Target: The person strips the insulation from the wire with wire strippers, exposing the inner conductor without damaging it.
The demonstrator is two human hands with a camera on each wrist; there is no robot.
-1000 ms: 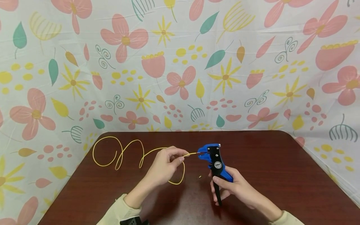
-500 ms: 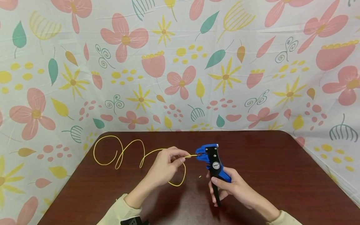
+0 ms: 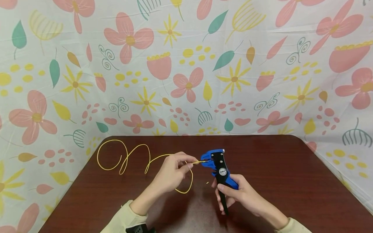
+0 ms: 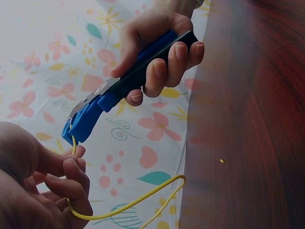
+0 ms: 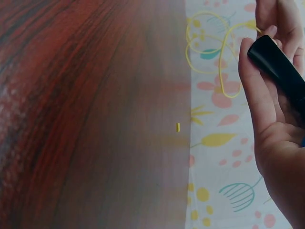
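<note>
Above the middle of a dark red-brown table, the left hand pinches a yellow wire between thumb and forefinger, close to one end. That end runs into the gap between the blue jaws of a wire stripper; the jaws stand apart, and whether they touch the wire I cannot tell. The right hand grips the tool by its handles, fingers curled round them and thumb laid across the near side, with the tip of the black handle reaching down below the palm and the head leaning slightly to the left. Seen from the left wrist, the wire bends away from the left hand's lower fingers in a wide curve. On the left part of the table the rest of it lies in loose loops, a round one farthest out with the free end inside it. A small yellow piece lies on the table between the two hands, near the tool but apart from it. Pale sleeves cover the forearms, and a black device sits at the left wrist. Behind the table hangs a white cloth printed with pink, yellow and green flowers and leaves
</note>
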